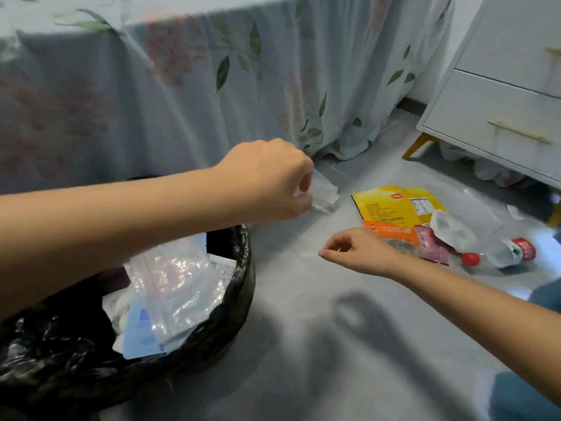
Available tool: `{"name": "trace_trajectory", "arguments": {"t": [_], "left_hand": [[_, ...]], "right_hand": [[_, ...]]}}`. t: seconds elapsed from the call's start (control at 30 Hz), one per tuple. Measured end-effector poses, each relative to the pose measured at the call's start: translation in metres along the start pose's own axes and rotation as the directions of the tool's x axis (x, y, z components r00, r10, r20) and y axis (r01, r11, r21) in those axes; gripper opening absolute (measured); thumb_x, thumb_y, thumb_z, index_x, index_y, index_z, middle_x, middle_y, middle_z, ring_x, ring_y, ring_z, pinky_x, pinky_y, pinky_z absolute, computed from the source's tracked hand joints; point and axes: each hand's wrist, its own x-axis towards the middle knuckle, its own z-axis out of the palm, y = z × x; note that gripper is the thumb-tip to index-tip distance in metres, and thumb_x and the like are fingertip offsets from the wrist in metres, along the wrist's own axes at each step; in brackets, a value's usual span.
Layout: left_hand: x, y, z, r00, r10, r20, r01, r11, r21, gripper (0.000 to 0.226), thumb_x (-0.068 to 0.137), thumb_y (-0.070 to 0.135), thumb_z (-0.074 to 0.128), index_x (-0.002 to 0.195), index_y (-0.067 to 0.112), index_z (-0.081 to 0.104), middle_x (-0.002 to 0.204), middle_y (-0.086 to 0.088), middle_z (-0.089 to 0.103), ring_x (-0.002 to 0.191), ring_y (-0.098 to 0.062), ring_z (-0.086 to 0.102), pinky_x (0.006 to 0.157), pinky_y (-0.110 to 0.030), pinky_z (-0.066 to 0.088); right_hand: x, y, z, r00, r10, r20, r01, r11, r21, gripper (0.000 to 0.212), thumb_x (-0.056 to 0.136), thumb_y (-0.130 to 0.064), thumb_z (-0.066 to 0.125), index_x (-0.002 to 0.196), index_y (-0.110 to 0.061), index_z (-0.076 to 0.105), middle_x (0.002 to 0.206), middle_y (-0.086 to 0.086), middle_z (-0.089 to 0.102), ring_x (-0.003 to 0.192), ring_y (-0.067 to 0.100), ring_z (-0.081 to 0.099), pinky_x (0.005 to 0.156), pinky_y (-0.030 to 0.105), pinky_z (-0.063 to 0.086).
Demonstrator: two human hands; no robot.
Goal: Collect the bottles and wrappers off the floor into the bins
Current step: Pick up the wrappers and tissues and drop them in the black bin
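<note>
My left hand point(270, 180) is closed on a clear plastic wrapper point(324, 196), held above the floor just right of the bin. The bin point(230, 305), lined with a black bag, stands at lower left and holds clear and blue-white wrappers. My right hand point(361, 253) hovers low over the grey floor, fingers loosely curled and holding nothing. Just beyond it lie a yellow snack bag point(394, 205), an orange and pink wrapper point(425, 238), a crumpled white wrapper point(452, 226) and a clear bottle point(498, 250) with a red cap and red label.
A floral bed skirt point(182, 101) hangs along the back. A white drawer unit point(498, 110) on yellow legs stands at right, with crumpled plastic point(485, 171) beneath it. A small white scrap point(514, 211) lies on the floor. My blue-trousered knee point(528, 396) is at lower right.
</note>
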Motion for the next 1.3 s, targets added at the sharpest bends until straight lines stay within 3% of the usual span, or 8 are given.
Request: {"name": "trace_trajectory", "arguments": {"t": [0.13,0.3,0.43,0.57,0.73,0.97,1.17,1.3], "left_hand": [[0.038,0.044,0.049,0.958,0.1,0.269,-0.087,0.994,-0.06,0.033,0.087,0.045,0.053,0.093,0.019,0.071,0.1,-0.003,0.065,0.094,-0.028,0.061,0.074,-0.034,0.052],[0.071,0.043,0.087,0.885,0.051,0.463,0.024,0.988,-0.154,0.044,0.09,0.043,0.051,0.076,0.004,0.068,0.059,-0.004,0.052,0.07,-0.026,0.052,0.066,-0.029,0.046],[0.087,0.024,0.103,0.829,0.1,0.549,-0.005,0.985,-0.172,0.032,0.09,0.041,0.053,0.095,0.016,0.073,0.088,-0.001,0.071,0.086,-0.02,0.062,0.081,-0.031,0.052],[0.096,0.016,0.112,0.792,0.18,0.583,-0.073,0.977,-0.202,0.024,0.09,0.04,0.054,0.104,0.028,0.07,0.085,0.013,0.062,0.081,-0.01,0.055,0.084,-0.026,0.05],[0.101,0.007,0.121,0.791,0.19,0.582,-0.109,0.979,-0.172,0.027,0.091,0.039,0.053,0.11,0.028,0.068,0.105,0.009,0.068,0.082,-0.008,0.052,0.084,-0.024,0.049],[0.103,0.002,0.115,0.832,0.148,0.535,-0.039,0.977,-0.21,0.023,0.091,0.035,0.054,0.106,0.025,0.07,0.102,0.009,0.07,0.088,-0.011,0.061,0.084,-0.026,0.05],[0.095,-0.001,0.099,0.897,0.087,0.434,0.057,0.95,-0.307,0.019,0.089,0.03,0.059,0.101,0.024,0.072,0.08,0.014,0.065,0.084,-0.008,0.062,0.075,-0.021,0.049],[0.084,-0.001,0.088,0.935,0.03,0.354,0.12,0.912,-0.392,0.027,0.087,0.038,0.063,0.11,0.024,0.067,0.086,0.017,0.062,0.083,-0.004,0.055,0.062,-0.008,0.039]], "right_hand": [[0.012,0.073,-0.006,0.987,0.161,-0.016,-0.16,0.959,-0.232,0.033,0.08,-0.055,0.063,0.092,-0.027,0.075,0.096,-0.001,0.074,0.094,0.014,0.063,0.077,0.024,0.042],[0.02,0.148,-0.02,0.898,0.371,-0.235,-0.4,0.912,-0.09,0.046,0.065,-0.057,0.076,0.099,-0.027,0.071,0.104,-0.003,0.071,0.102,0.021,0.064,0.084,0.03,0.049],[0.04,0.193,-0.032,0.845,0.423,-0.327,-0.494,0.851,-0.177,0.074,0.06,-0.062,0.075,0.12,-0.022,0.056,0.124,0.006,0.056,0.113,0.031,0.053,0.094,0.04,0.043],[0.07,0.211,-0.047,0.918,0.349,-0.191,-0.397,0.83,-0.393,0.082,0.078,-0.042,0.072,0.146,-0.024,0.03,0.144,0.008,0.041,0.131,0.033,0.034,0.109,0.044,0.031],[0.095,0.195,-0.049,0.936,0.352,-0.02,-0.313,0.802,-0.508,0.111,0.06,-0.048,0.084,0.148,-0.04,0.016,0.145,0.007,0.037,0.132,0.035,0.032,0.106,0.048,0.032],[0.103,0.179,-0.032,0.957,0.286,0.057,-0.192,0.763,-0.617,0.052,0.065,-0.051,0.079,0.103,-0.026,0.054,0.114,0.001,0.059,0.12,0.026,0.039,0.09,0.04,0.031],[0.076,0.162,-0.047,0.982,0.188,-0.017,-0.185,0.941,-0.283,0.03,0.08,-0.036,0.074,0.102,-0.018,0.066,0.103,0.004,0.068,0.097,0.022,0.06,0.069,0.024,0.036],[0.045,0.118,-0.054,0.979,0.205,-0.014,-0.192,0.938,0.288,0.005,0.09,-0.024,0.063,0.093,-0.019,0.061,0.089,0.0,0.067,0.065,-0.001,0.064,0.054,0.007,0.046]]}}
